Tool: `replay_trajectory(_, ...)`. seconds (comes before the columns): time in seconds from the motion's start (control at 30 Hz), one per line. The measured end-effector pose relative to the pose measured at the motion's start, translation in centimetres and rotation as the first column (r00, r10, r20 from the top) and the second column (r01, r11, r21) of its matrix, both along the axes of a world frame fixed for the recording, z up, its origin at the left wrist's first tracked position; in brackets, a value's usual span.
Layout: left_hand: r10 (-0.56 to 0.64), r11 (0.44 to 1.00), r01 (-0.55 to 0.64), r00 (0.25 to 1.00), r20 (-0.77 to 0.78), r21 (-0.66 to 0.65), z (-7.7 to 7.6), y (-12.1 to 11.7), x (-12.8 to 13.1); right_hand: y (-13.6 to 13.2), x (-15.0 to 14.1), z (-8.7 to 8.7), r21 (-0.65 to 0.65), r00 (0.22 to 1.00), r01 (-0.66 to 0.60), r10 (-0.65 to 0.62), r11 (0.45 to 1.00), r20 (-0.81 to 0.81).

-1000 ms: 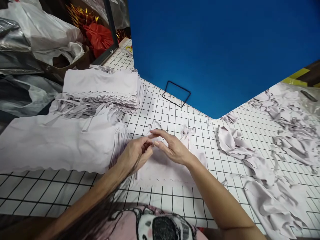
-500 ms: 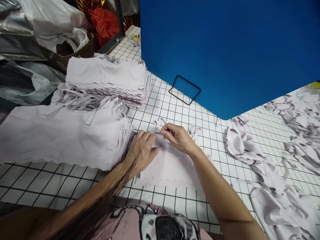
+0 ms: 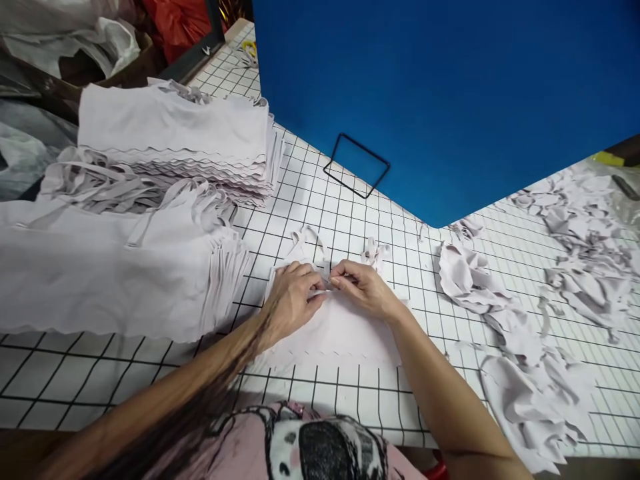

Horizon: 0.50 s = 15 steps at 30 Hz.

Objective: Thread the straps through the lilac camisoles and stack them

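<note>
A white gridded table [image 3: 100,380] backs onto a blue wall [image 3: 450,87]. Two stacks [image 3: 115,280] of pale folded cloth lie at left, scraps [image 3: 530,373] at right. One flat cloth piece [image 3: 340,330] lies at the near edge. On its top edge, the left hand [image 3: 293,307] and right hand [image 3: 363,290] meet, fingertips pinching the fabric.

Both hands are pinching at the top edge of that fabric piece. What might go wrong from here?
The left hand and right hand pinch the fabric piece at one small spot, so the loose rest may bunch. The near stack lies close beside the left forearm; a nudge might fan its edges. The strap loops just beyond could snag.
</note>
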State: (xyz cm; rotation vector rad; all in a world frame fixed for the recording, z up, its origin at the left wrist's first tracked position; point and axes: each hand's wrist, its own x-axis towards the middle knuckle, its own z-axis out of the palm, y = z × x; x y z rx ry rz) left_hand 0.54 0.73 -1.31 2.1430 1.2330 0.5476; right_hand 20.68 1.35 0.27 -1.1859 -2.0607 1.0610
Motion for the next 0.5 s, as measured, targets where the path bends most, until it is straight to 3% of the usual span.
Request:
replay_trajectory(0.17,0.029,1.0,-0.029,0.999,0.017,0.0,-0.28,-0.1,0.31,-0.51,-0.14,-0.93,0.071,1.0,-0.02,0.019,0.997,0.015)
replay_trajectory(0.5,0.057,0.998,-0.057,0.998,0.038,-0.013,-0.18,-0.02,0.51,-0.63,-0.39,-1.27,0.084,1.0,-0.002,0.003,0.996,-0.016)
